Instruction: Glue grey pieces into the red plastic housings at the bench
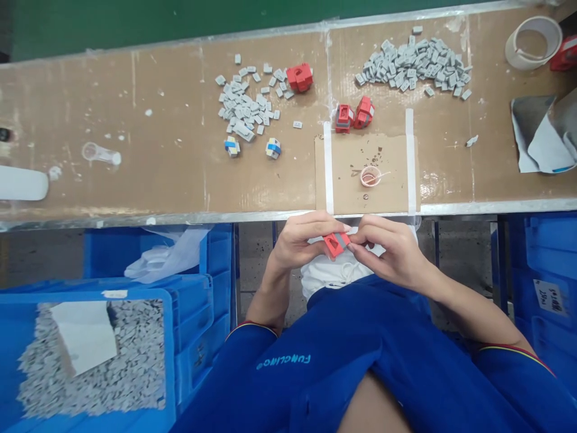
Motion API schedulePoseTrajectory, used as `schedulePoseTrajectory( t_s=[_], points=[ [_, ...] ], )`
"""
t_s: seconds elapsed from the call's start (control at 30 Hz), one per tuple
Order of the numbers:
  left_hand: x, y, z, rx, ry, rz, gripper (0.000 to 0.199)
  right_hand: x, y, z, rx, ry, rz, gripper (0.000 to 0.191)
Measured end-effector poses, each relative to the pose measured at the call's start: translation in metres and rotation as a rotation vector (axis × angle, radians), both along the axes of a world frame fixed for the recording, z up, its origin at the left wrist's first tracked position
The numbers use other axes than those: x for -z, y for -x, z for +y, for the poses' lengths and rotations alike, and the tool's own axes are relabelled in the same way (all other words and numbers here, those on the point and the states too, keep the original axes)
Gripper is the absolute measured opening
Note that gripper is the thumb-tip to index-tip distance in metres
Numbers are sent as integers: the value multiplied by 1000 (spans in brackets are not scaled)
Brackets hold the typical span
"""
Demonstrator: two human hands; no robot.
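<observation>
Just off the table's front edge, my left hand (303,239) grips a red plastic block (336,243) with a grey band across it. My right hand (386,245) pinches the block's right side with thumb and fingers; whether a small part sits between those fingertips is hidden. On a cardboard sheet (396,198) ahead stands a small cup (370,176) of reddish liquid with a thin stick in it. Two similar red blocks, one with a grey band (344,118) and one tilted beside it (363,112), lie behind the cup.
Grey piece piles lie at the back right (417,63) and centre (247,102), with another red block (300,77) by the latter. Two blue-banded blocks (273,148) sit nearer. A tape roll (533,43) stands far right. A blue bin (169,349) of grey pieces is lower left.
</observation>
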State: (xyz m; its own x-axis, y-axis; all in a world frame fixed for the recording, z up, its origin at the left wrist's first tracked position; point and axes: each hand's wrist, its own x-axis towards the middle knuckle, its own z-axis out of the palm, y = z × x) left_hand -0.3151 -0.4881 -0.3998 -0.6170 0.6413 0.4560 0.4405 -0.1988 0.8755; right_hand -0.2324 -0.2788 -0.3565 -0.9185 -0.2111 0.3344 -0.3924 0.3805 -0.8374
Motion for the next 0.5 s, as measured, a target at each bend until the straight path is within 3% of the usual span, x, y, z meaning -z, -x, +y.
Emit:
schedulePoseTrajectory(
  t_s=[0.3, 0.5],
  points=[
    [14, -4, -2, -23, -50, -127, 32, -7, -1, -1, -57, -88, -30, 18],
    [-2, -5, 3, -1, -2, -106, 34, -6, 6, 4, -101, -13, -49, 20]
  ],
)
